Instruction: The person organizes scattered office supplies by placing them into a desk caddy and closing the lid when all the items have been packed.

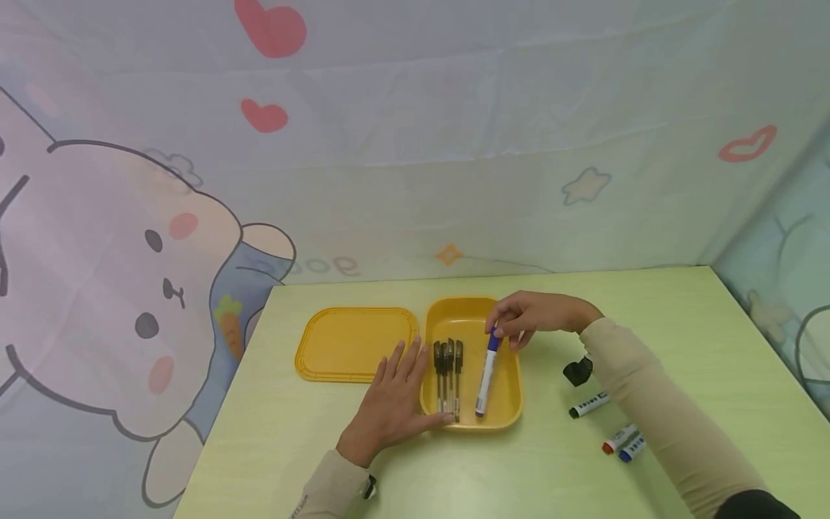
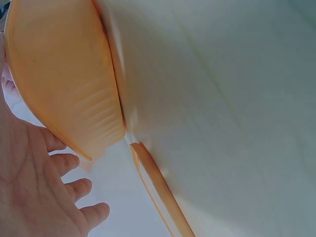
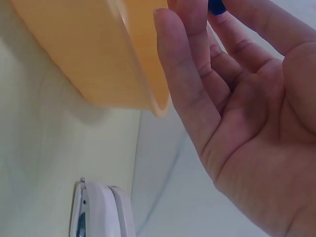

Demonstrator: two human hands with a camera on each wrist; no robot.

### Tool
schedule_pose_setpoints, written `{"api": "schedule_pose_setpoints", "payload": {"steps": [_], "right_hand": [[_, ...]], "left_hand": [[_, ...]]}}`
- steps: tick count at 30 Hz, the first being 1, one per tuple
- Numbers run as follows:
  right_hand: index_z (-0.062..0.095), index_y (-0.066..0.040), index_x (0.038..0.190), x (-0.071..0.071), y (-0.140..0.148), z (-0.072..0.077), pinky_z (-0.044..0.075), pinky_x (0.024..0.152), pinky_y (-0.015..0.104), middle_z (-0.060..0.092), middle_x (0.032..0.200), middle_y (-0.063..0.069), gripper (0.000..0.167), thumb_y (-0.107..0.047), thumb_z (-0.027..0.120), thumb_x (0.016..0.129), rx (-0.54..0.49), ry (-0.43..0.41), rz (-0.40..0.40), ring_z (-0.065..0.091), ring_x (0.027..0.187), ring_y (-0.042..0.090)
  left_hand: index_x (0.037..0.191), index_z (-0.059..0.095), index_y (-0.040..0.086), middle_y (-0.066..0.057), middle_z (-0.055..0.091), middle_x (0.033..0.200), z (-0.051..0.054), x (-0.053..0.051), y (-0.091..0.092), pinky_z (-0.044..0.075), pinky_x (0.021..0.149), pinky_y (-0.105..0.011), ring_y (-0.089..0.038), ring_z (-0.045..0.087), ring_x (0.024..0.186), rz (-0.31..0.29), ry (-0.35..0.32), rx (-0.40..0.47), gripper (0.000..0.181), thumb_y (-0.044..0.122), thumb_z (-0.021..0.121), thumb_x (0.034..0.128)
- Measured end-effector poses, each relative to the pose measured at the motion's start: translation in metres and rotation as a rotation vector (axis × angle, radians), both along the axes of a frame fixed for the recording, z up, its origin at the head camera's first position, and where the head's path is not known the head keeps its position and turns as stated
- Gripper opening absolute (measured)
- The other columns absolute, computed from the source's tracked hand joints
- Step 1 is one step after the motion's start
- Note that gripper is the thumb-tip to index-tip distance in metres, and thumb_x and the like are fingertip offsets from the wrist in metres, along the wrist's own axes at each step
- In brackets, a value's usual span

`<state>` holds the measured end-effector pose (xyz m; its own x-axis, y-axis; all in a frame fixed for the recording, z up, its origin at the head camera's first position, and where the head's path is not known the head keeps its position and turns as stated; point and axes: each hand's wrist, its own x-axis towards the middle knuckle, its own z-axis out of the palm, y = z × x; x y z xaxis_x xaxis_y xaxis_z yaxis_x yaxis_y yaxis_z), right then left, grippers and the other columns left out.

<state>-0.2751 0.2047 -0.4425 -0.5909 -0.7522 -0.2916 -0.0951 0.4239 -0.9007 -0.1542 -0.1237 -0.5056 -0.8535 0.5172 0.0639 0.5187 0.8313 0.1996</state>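
Observation:
My right hand (image 1: 528,316) pinches the purple-capped end of a white marker (image 1: 488,375) above the yellow tray (image 1: 516,404). The marker slants down into the tray; whether its far end touches the bottom, I cannot tell. In the right wrist view a bit of the dark blue cap (image 3: 216,7) shows between the fingers. Several black-capped pens (image 1: 447,375) lie side by side in the tray's left half. My left hand (image 1: 392,411) rests at the tray's left and front rim, fingers spread. From the left wrist view, its fingers (image 2: 79,190) lie straight along the tray's outer wall (image 2: 64,74).
A flat yellow lid (image 1: 357,344) lies left of the tray. Right of it, partly under the right forearm, are a black object (image 1: 577,371), a black-capped marker (image 1: 588,405), a red-capped marker (image 1: 619,438) and a blue-capped marker (image 1: 632,448). A printed curtain (image 1: 402,180) hangs behind the table.

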Motion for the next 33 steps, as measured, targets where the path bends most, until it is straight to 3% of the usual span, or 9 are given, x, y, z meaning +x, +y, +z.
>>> {"api": "schedule_pose_setpoints", "payload": {"steps": [16, 25, 33], "right_hand": [[0.071, -0.013, 0.117, 0.003, -0.022, -0.009, 0.061, 0.081, 0.042, 0.072, 0.11, 0.009, 0.018, -0.016, 0.058, 0.105, 0.042, 0.016, 0.037, 0.069, 0.087, 0.029], [0.07, -0.015, 0.117, 0.002, -0.029, -0.009, 0.061, 0.073, 0.038, 0.072, 0.11, 0.008, 0.018, -0.016, 0.056, 0.106, 0.079, 0.038, 0.026, 0.071, 0.086, 0.027], [0.069, -0.012, 0.125, 0.003, -0.035, -0.008, 0.059, 0.07, 0.034, 0.072, 0.109, 0.019, 0.024, -0.017, 0.056, 0.105, 0.108, 0.032, 0.01, 0.071, 0.082, 0.023]], "left_hand": [[0.164, 0.012, 0.009, -0.01, 0.007, 0.172, 0.001, 0.001, 0.0, 0.019, 0.121, -0.061, -0.037, 0.01, 0.157, -0.002, -0.017, 0.003, 0.116, 0.086, 0.047, 0.0844], [0.164, 0.012, 0.009, -0.01, 0.007, 0.172, 0.001, 0.001, 0.0, 0.02, 0.121, -0.06, -0.036, 0.009, 0.157, -0.001, -0.001, -0.003, 0.116, 0.086, 0.047, 0.0846], [0.164, 0.013, 0.009, -0.01, 0.008, 0.172, 0.001, 0.001, 0.0, 0.021, 0.121, -0.061, -0.036, 0.009, 0.157, -0.005, 0.009, -0.001, 0.116, 0.085, 0.048, 0.0843]]}}
